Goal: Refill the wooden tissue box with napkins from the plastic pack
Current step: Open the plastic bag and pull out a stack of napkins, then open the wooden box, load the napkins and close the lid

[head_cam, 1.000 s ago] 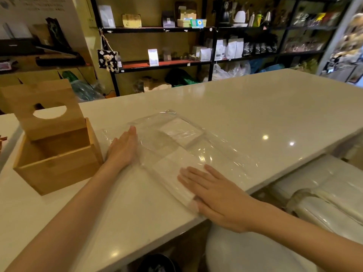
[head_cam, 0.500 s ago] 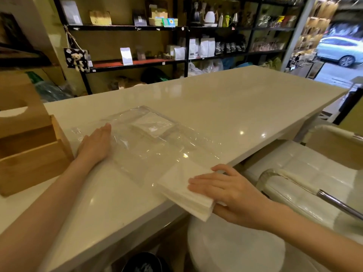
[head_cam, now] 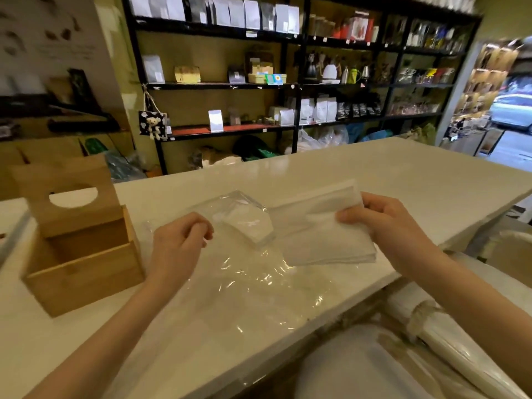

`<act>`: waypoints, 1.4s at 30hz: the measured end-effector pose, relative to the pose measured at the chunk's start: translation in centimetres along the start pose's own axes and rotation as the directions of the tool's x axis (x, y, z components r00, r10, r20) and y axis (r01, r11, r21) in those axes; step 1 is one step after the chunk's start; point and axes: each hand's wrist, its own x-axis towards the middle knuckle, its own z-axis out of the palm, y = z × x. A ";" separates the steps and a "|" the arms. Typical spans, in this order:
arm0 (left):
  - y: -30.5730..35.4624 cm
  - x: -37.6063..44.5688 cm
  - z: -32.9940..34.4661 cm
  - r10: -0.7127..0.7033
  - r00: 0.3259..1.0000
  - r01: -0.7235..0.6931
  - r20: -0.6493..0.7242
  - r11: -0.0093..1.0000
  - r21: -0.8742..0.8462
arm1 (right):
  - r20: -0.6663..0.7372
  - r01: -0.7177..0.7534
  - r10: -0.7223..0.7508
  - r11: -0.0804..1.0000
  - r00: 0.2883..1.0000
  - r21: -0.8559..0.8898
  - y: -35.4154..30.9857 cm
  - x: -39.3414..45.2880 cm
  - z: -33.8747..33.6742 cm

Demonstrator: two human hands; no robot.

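The wooden tissue box (head_cam: 86,272) stands at the left of the white counter (head_cam: 403,180). Its slotted lid (head_cam: 69,180) is tipped up and the inside looks empty. The clear plastic pack (head_cam: 244,286) lies crumpled in the middle, with a few white napkins inside its far end (head_cam: 247,223). My right hand (head_cam: 391,226) grips a stack of white napkins (head_cam: 322,231) by its right edge, lifted above the counter and clear of the pack. My left hand (head_cam: 178,243) has curled fingers that pinch the pack's left edge, just right of the box.
White padded chairs (head_cam: 431,341) sit below the counter's near edge at the lower right. Black shelves (head_cam: 288,84) with bags and jars line the back wall. The counter's right half beyond the napkins is bare.
My right hand has drawn the napkin stack out of the pack and lifted it above the counter. My left hand went from lying flat on the pack to curling on its edge.
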 end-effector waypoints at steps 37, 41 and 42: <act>-6.8 3.7 -18.8 -0.687 0.677 0.678 0.262 0.446 -0.584 | 0.715 -0.465 0.394 0.879 0.577 -0.109 0.2 16.2 27.0; -7.1 4.5 -19.2 -0.744 0.650 0.717 0.155 0.533 -0.449 | 0.692 -0.340 0.390 0.915 0.608 -0.218 0.3 16.8 27.9; -7.1 4.7 -19.2 -0.757 0.643 0.725 0.113 0.554 -0.410 | 0.691 -0.332 0.390 0.916 0.609 -0.225 0.1 16.9 28.1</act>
